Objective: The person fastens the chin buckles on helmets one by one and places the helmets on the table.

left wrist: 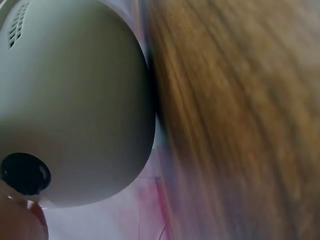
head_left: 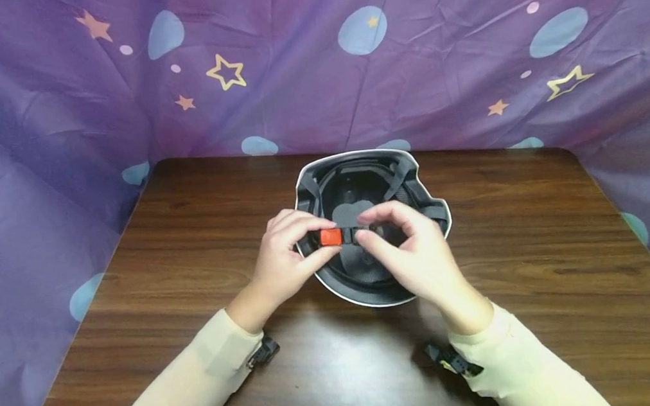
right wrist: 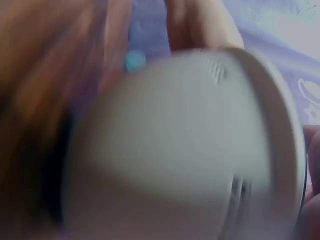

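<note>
A white helmet (head_left: 368, 293) lies upside down on the wooden table (head_left: 536, 223), its black padded inside and straps facing up. Over its opening my left hand (head_left: 286, 258) pinches the red buckle (head_left: 330, 236) of the chin strap. My right hand (head_left: 416, 250) pinches the black buckle piece (head_left: 358, 233) right beside it, and the two pieces meet between my fingertips. The left wrist view shows the helmet's white outer shell (left wrist: 75, 100) close up, with a black knob (left wrist: 24, 172) on it. In the right wrist view the shell (right wrist: 175, 150) is blurred, with my fingers (right wrist: 200, 22) above its rim.
Purple cloth with stars and blue ovals (head_left: 347, 59) hangs behind the table and along both its sides. Bare wood lies to the left (head_left: 177, 241) and right of the helmet. Cream sleeves (head_left: 201, 381) cover both forearms, with black wrist mounts (head_left: 265, 351) under them.
</note>
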Action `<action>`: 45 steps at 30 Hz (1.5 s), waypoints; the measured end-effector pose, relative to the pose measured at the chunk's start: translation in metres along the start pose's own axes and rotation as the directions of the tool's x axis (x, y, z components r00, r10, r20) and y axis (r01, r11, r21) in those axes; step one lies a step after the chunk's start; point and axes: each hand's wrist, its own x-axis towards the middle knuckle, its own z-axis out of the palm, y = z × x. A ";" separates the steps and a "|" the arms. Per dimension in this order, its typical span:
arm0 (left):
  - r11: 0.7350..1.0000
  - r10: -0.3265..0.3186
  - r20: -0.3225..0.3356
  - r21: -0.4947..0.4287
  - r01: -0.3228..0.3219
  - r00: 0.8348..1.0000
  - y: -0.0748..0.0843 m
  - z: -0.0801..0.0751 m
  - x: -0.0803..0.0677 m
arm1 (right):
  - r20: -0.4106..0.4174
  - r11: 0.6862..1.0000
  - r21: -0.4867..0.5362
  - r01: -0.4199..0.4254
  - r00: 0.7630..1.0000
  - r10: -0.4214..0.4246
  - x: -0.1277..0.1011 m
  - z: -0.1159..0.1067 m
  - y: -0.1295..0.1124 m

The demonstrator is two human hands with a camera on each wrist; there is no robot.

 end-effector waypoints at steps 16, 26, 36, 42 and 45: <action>0.999 -0.032 0.028 -0.002 0.032 0.999 -0.005 -0.001 -0.001 | -0.111 0.822 -0.516 0.242 0.932 -0.344 0.014 -0.021 0.026; 0.971 -0.221 0.077 -0.080 0.226 0.972 -0.011 -0.007 -0.004 | -0.123 0.806 -0.478 0.350 0.881 -0.456 0.027 -0.027 0.045; 0.845 -0.409 0.288 -0.237 0.479 0.866 -0.011 -0.013 -0.002 | 0.005 0.779 -0.482 0.401 0.891 -0.455 0.030 -0.033 0.059; 0.803 -0.392 0.317 -0.341 0.490 0.863 -0.013 -0.013 -0.002 | 0.043 0.807 -0.515 0.291 0.948 -0.315 0.029 -0.031 0.062; 0.770 -0.399 0.329 -0.388 0.508 0.856 -0.012 -0.013 -0.001 | 0.023 0.822 -0.524 0.223 0.968 -0.249 0.027 -0.030 0.061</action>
